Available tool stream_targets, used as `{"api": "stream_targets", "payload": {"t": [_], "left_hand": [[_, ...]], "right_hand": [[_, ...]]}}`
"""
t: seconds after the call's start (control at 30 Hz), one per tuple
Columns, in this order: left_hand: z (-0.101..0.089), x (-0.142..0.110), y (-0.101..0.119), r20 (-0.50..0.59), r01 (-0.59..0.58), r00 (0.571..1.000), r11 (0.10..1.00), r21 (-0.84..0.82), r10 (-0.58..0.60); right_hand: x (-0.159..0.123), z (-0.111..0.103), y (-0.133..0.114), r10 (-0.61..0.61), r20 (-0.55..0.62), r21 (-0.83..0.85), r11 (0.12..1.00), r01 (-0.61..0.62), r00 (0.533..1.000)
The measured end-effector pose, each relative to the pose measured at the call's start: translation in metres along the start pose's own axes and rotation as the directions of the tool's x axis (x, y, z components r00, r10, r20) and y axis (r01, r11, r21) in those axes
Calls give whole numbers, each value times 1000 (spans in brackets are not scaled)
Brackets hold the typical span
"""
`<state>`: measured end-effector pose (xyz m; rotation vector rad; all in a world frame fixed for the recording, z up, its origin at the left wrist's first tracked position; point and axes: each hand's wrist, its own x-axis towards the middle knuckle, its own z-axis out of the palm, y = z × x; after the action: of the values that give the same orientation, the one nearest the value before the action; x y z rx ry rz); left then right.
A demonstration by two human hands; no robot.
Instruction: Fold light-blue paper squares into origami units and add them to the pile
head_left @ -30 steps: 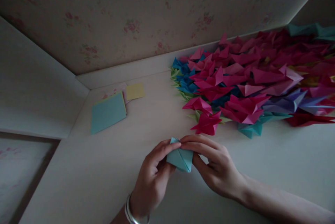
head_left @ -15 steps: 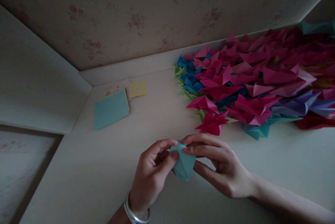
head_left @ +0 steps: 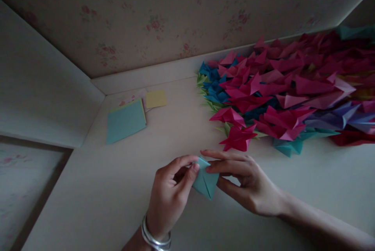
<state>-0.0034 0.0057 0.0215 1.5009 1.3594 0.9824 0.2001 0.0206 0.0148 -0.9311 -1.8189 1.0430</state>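
Observation:
A small folded piece of light blue origami paper is held between both hands above the white tabletop. It has a diamond-like outline with a slit running down its front face. My left hand pinches its upper left edge between thumb and index finger; silver bangles circle that wrist. On the other side my right hand grips the right edge, thumb beneath and a finger on the front face, its index finger stretched above the paper. The back of the paper is hidden.
Folded paper cranes in pink, blue, green and other colours are heaped at the right against the wall. At the left lie a stack of light blue sheets and a small yellow sheet. A white cabinet side bounds the left.
My left thumb has come round to the front of the paper. The paper has been turned in the hands, and my right index finger has lifted off it. The view has shifted slightly.

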Motion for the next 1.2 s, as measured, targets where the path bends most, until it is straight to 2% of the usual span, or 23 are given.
{"api": "stream_targets", "payload": {"t": [0.07, 0.13, 0.23, 0.33, 0.47, 0.57, 0.7, 0.87, 0.93, 1.07, 1.2], "left_hand": [[-1, -1, 1, 14, 28, 1000, 999, -40, -27], [-1, -3, 4, 62, 44, 997, 993, -110, -37], [-1, -7, 6, 155, 17, 988, 978, -210, 16], [-1, -7, 6, 178, -84, 977, 980, -181, 117], [-1, -1, 6, 128, -245, 959, 967, -72, 253], [-3, 1, 7, 69, -262, 961, 963, -65, 266], [-4, 0, 4, -9, -209, 978, 975, -77, 209], [-5, -1, 1, 8, -134, 991, 989, -56, 134], [-5, -1, 3, 19, -110, 994, 993, -36, 111], [-2, -1, 6, -8, -66, 998, 998, -3, 66], [5, -4, -1, -58, 48, 997, 989, -142, -57]], "right_hand": [[0, 0, 2, 101, 2, 139, 985, -101, 995], [0, -1, 4, 196, 1, 327, 927, -186, 981], [1, -4, 6, 285, -33, 493, 839, -232, 958], [2, -8, 4, 295, -48, 525, 820, -227, 954], [3, -9, -1, 328, 29, 547, 785, -290, 944], [1, -7, -3, 334, 59, 562, 768, -308, 941], [-2, -7, 1, 280, 37, 475, 840, -263, 959], [-2, -12, 2, 140, 1, 225, 965, -137, 990], [0, -13, 0, 94, -12, 163, 982, -91, 996], [0, -6, -4, 79, -85, 45, 996, -75, 993], [-6, 7, -2, 107, -186, 40, 994, -101, 977]]}}
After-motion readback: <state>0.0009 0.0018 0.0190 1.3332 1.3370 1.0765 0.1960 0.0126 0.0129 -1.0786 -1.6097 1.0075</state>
